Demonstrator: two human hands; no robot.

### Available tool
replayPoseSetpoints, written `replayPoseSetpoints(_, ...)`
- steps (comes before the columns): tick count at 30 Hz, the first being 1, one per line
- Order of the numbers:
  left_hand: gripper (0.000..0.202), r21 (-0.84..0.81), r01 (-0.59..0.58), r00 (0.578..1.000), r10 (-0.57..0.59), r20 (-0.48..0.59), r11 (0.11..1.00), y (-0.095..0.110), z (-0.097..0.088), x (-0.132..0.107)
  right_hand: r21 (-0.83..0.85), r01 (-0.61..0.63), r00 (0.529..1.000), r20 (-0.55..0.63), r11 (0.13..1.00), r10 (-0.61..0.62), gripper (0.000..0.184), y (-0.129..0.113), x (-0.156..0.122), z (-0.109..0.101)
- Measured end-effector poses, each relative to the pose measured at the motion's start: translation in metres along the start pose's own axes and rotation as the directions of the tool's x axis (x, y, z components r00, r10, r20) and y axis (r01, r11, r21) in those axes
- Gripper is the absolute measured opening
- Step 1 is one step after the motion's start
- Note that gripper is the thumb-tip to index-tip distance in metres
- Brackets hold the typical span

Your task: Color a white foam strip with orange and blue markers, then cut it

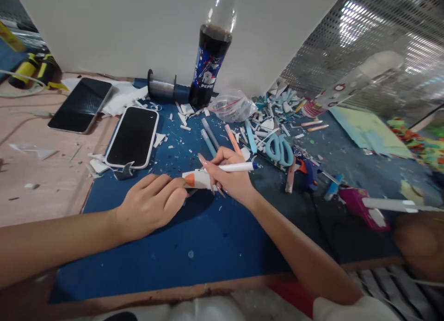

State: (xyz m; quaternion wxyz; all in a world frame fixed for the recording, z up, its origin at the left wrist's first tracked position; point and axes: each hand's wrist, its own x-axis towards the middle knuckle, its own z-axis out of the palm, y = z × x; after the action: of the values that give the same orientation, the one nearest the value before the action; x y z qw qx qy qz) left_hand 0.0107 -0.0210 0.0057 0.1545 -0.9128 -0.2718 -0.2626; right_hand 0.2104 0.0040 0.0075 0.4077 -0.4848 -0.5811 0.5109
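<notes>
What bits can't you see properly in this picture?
All in the head view:
1. white piece: mostly covered by the left hand and right hand, so its full shape is unclear.
2. pen: its writing end hides behind the right hand's fingers.
3. Pepsi bottle: its cap is cut off by the top edge.
4. pink tool: too blurred to name.
</notes>
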Motion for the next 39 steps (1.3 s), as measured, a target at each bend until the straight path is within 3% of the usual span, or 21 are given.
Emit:
replayPoseSetpoints(8, 0.023, -0.002, -0.059, 0.997, 0.058, -0.05, 0.998, 0.004, -0.005, 0.002, -0.152, 0.121, 0.992, -0.012, 0.981, -0.124, 0.038, 0.002, 0.001, 0.001)
replayPoseSetpoints(16, 0.026, -0.032, 0.049, 0.997, -0.051, -0.062, 0.998, 0.002, 0.0, 0.0, -0.052, 0.106, 0.992, -0.066, 0.993, -0.109, 0.029, 0.004, 0.001, -0.002)
replayPoseSetpoints(28, 0.021, -0.038, -0.038, 0.998, 0.036, -0.052, 0.999, 0.001, 0.002, -0.003, -0.191, 0.092, 0.996, 0.025, 0.977, -0.089, 0.039, 0.001, 0.0, -0.001)
replayPoseSetpoints(33, 0.021, -0.042, -0.036, 0.998, 0.034, -0.051, 0.998, 0.002, 0.001, 0.0, -0.169, 0.093, 0.995, 0.044, 0.981, -0.087, 0.038, 0.0, 0.001, 0.001)
replayPoseSetpoints(37, 0.027, -0.055, -0.047, 0.991, 0.04, -0.126, 0.997, 0.003, 0.001, -0.001, -0.155, 0.116, 0.993, 0.037, 0.981, -0.112, 0.038, 0.001, 0.002, 0.001)
replayPoseSetpoints(39, 0.025, -0.085, 0.0, 0.994, -0.01, -0.112, 0.996, 0.003, 0.001, -0.001, -0.099, 0.11, 0.994, 0.013, 0.989, -0.11, 0.037, 0.0, 0.001, 0.0)
